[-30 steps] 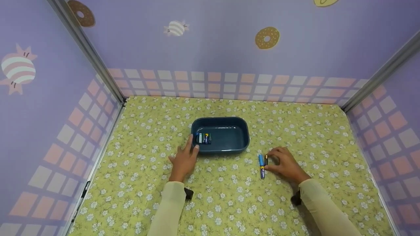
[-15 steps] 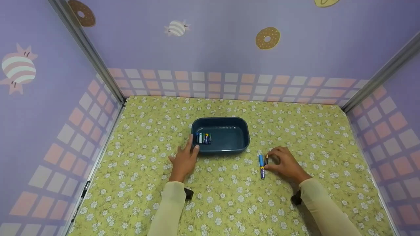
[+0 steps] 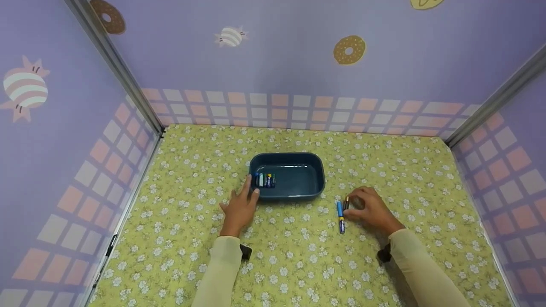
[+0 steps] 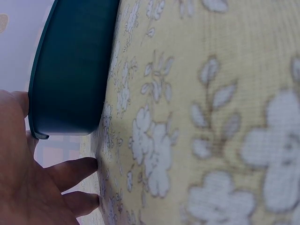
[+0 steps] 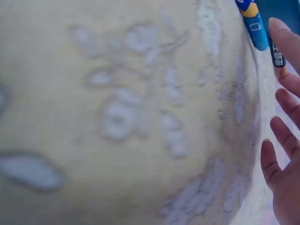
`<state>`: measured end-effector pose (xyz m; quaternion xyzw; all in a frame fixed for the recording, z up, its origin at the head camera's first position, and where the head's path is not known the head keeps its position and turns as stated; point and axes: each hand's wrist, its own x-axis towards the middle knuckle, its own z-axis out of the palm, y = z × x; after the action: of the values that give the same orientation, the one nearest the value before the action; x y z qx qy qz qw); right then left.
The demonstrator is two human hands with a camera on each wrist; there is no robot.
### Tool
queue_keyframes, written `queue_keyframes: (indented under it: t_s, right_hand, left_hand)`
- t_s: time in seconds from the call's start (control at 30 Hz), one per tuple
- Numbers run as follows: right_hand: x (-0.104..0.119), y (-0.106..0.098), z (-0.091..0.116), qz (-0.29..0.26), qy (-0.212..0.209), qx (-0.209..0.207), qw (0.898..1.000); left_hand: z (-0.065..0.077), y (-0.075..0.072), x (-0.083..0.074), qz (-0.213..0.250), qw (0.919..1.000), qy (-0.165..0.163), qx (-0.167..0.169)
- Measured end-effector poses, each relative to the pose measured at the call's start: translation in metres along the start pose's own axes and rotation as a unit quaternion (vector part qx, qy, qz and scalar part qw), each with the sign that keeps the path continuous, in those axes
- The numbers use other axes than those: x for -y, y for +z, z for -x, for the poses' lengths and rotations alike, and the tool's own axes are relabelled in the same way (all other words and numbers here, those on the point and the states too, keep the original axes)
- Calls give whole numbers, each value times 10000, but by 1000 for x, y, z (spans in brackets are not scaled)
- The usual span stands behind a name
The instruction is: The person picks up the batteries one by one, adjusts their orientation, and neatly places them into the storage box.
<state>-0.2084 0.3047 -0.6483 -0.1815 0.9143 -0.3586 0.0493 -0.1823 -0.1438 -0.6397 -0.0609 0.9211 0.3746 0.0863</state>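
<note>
My right hand (image 3: pixel 372 209) pinches a black battery with a copper end (image 3: pixel 346 204) between thumb and index finger. It stands just right of a light blue battery (image 3: pixel 339 208), which lies in line with a purple-and-yellow battery (image 3: pixel 341 225) on the floral cloth. In the right wrist view, the black battery (image 5: pixel 277 58) shows white lettering beside the blue one (image 5: pixel 255 33). My left hand (image 3: pixel 239 209) rests its thumb and index finger against the near left corner of a dark blue basin (image 3: pixel 294 196). Several batteries (image 3: pixel 265 180) stand side by side at the basin's left end.
Yellow floral cloth (image 3: pixel 294 273) covers the work surface. Purple panels with a printed back wall (image 3: pixel 290 55) enclose it on the left, back and right. Metal posts (image 3: pixel 115 64) mark the corners.
My right hand has shifted slightly away from me, carrying the black battery a little farther forward. My left hand and the basin hold their place.
</note>
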Motion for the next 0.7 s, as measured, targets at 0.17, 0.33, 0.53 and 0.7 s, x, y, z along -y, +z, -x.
queue_keyframes:
  t_s: [0.17,0.33,0.53,0.7]
  right_hand:
    - [6,-4,-9,132,-317,-132,9993]
    - [15,-6,-20,128,-390,-279,9988]
    - [27,-10,-32,85,-626,-408,9972]
    - [41,-13,-47,87,-757,-483,9959]
  left_hand:
    - [1,0,0,34,10000,-1,4]
    - [1,-1,-1,5,10000,-14,15]
    - [1,1,0,-88,10000,8,3]
    - [0,1,2,-53,10000,18,-18]
